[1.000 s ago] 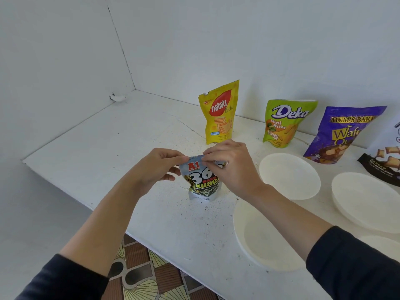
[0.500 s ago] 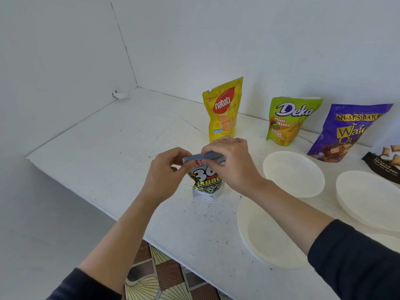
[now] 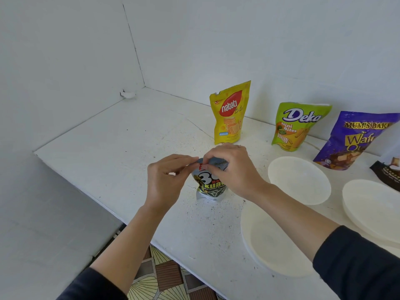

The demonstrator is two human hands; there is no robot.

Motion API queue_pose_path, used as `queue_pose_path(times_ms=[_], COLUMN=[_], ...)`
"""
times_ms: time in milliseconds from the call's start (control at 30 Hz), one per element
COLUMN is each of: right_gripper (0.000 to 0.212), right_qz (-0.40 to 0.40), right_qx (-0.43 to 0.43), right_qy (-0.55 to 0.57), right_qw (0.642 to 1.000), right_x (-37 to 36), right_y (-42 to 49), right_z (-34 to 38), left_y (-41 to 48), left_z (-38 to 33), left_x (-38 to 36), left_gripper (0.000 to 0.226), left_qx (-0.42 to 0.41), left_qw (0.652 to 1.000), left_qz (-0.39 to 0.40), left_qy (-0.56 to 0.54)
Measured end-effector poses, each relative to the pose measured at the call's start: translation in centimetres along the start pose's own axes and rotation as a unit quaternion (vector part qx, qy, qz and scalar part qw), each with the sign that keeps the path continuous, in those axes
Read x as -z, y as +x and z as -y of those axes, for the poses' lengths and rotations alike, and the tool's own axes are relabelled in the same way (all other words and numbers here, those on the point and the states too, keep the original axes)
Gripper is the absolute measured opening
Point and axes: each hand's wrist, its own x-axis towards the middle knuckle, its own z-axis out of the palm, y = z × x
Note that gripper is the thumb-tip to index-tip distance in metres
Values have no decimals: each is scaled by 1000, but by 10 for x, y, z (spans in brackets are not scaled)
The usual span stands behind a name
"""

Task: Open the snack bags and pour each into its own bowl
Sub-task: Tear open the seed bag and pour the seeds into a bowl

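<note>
A small silver and black seed bag (image 3: 211,187) stands upright on the white table (image 3: 121,148). My left hand (image 3: 166,180) pinches the left end of its top strip, and my right hand (image 3: 232,169) pinches the top strip beside it. Both hands cover most of the bag's upper edge. A white bowl (image 3: 266,241) lies just right of the bag, under my right forearm. Two more white bowls sit farther right, one (image 3: 299,180) behind and one (image 3: 372,206) at the frame's right edge.
Along the back wall stand a yellow Nabati bag (image 3: 230,113), a green Deka bag (image 3: 294,126) and a purple wafer bag (image 3: 355,141). A dark bag (image 3: 387,172) is cut off at the right. The table's front edge drops to patterned floor (image 3: 164,280).
My left hand has slid up and in, its fingers now tight against my right hand's at the bag's top strip. The bag stays upright in the same spot.
</note>
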Motion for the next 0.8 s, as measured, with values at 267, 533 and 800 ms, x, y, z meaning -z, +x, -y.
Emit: queue_pose_path(times_ms=[267,533,800], right_gripper=[12,16,20], right_qz=[-11,21,18], right_qx=[-32,-41,-52], right_qy=[64,80,80], right_qw=[997,996,995], right_x=[-1,3,4], right_y=[-3,-2,-2], right_z=[0,6,7], left_y=[-6,-4,-1], left_z=[3,-1,-6], left_x=[1,0,1], left_gripper=[18,15,15], left_qx=[17,35,37], left_qw=[999,999,999], left_qz=[-31,-8,20], left_qy=[-33,-39,-34])
